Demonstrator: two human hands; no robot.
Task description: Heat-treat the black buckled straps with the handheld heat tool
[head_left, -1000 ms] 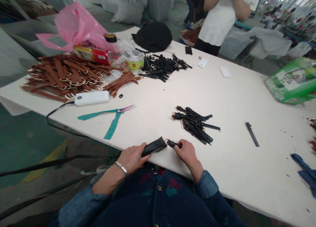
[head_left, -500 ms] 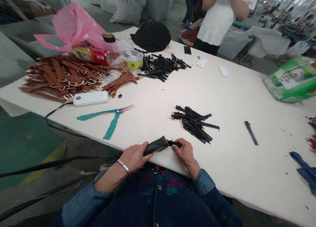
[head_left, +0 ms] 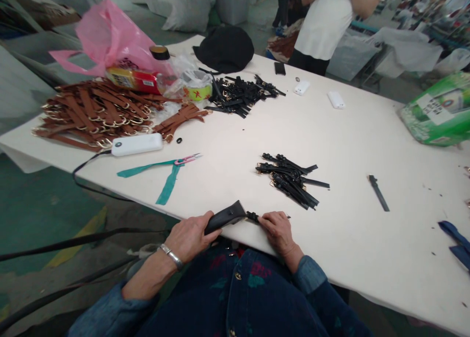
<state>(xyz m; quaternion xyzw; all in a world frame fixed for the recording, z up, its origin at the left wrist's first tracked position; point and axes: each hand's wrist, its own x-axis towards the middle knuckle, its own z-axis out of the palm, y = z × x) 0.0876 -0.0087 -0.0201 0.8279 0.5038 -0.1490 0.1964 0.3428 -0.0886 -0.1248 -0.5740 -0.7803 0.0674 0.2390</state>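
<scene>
Gripping black handheld device [head_left: 224, 217], left hand [head_left: 189, 235]; right hand [head_left: 278, 231] pinching short black strap [head_left: 252, 216], both on the near side of the strap pile [head_left: 292, 188]; strap might skew against the device's tip should that pinch slacken.

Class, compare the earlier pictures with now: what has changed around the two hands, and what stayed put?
The left hand has drawn the black tool slightly left. The right hand now lies flatter over its strap, whose gold buckle, plain a second ago, is no longer clear. Nothing was newly grasped or released. The nearer strap pile, snips and power bank stayed put.
</scene>
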